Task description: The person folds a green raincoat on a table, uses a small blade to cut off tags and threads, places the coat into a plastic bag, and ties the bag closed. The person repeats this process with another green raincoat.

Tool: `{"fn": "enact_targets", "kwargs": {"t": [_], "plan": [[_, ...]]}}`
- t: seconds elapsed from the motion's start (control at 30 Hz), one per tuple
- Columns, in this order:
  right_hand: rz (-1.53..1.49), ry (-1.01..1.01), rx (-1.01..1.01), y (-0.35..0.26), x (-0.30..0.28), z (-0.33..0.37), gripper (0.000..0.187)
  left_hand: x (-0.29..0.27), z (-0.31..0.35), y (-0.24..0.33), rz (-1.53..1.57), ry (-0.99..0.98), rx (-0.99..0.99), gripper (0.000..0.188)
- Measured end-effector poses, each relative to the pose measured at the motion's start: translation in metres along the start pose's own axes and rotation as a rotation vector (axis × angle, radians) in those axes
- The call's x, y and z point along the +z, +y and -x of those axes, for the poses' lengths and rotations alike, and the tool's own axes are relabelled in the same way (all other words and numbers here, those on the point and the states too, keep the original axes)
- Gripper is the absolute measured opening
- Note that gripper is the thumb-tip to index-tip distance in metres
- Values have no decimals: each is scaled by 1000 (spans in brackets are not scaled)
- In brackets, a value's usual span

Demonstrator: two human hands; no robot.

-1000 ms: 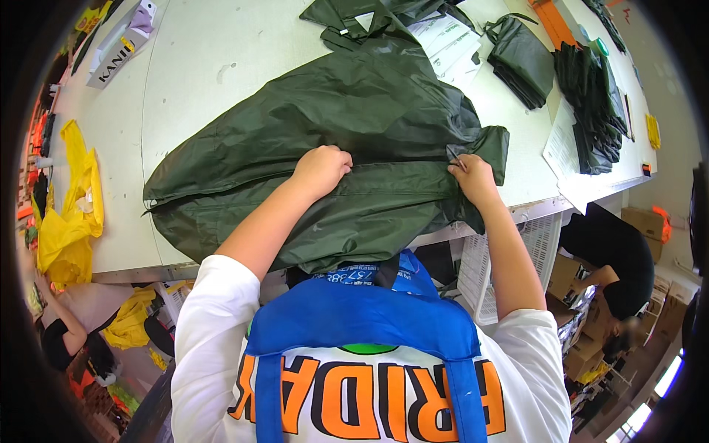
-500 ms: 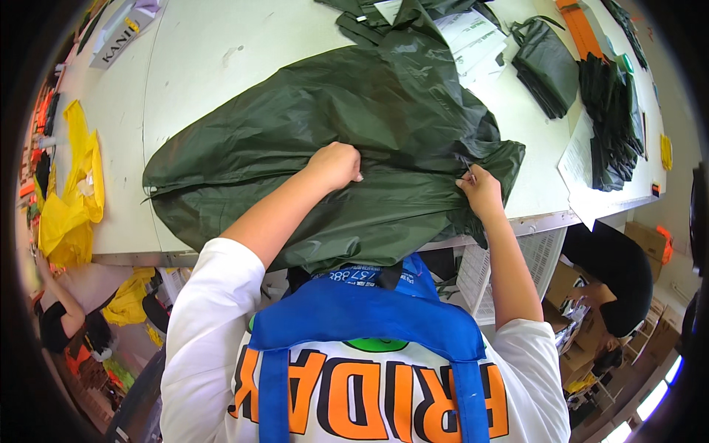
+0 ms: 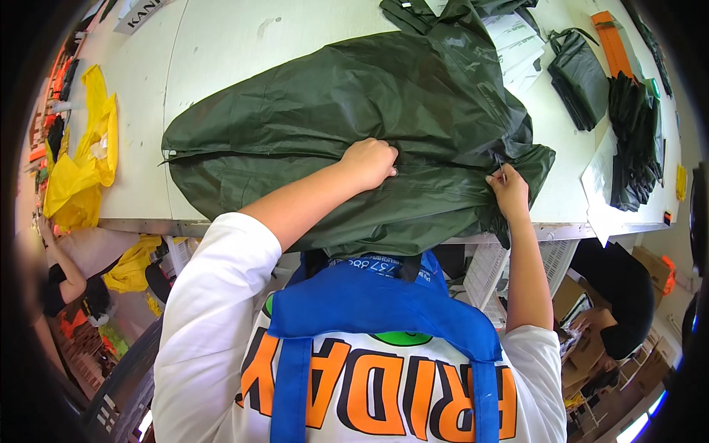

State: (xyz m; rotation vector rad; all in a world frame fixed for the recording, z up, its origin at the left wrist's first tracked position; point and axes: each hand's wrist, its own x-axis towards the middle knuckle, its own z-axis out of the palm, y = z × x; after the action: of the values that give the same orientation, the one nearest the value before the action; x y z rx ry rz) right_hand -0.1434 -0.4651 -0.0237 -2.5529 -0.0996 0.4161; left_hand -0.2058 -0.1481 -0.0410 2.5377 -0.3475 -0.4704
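Note:
A dark green waterproof garment [image 3: 317, 96], apparently a rain jacket, lies spread over the white table, its front edge hanging toward my apron. A long seam or opening runs across it from the left tip to my hands. My left hand [image 3: 371, 164] is closed in a fist on the garment along that seam, thumb low. At the right end of the seam, my right hand [image 3: 511, 190] pinches the garment's edge beside gathered folds. A small shiny piece shows at those fingertips, too small to name.
Folded dark green garments [image 3: 576, 77], white printed sheets [image 3: 515, 46] and an orange box [image 3: 611, 40] lie at the far right. Yellow fabric [image 3: 85, 166] drapes over the table's left end. A person in black [image 3: 620, 277] bends over cartons at right; another person's arm [image 3: 68, 269] shows at left.
The head view has shifted, so table and garment sit higher and farther right. Both hands keep their holds; my left hand is slightly closer to my right.

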Motion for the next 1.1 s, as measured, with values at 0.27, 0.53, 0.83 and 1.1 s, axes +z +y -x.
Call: {"fn": "enact_targets", "kwargs": {"t": [0.27,0.53,0.83,1.1], "plan": [[21,-4,-3,5,2,0,21,-1,-6,-9,105,2,-63,21],[-34,-42,25,7,0,-1,22,-34,8,10,295,-119,-80,16],[-65,-56,35,8,1,-2,22,-6,23,15,261,-5,-370,22],[-77,-67,55,9,1,-2,22,-13,6,13,258,-80,-462,23]]}}
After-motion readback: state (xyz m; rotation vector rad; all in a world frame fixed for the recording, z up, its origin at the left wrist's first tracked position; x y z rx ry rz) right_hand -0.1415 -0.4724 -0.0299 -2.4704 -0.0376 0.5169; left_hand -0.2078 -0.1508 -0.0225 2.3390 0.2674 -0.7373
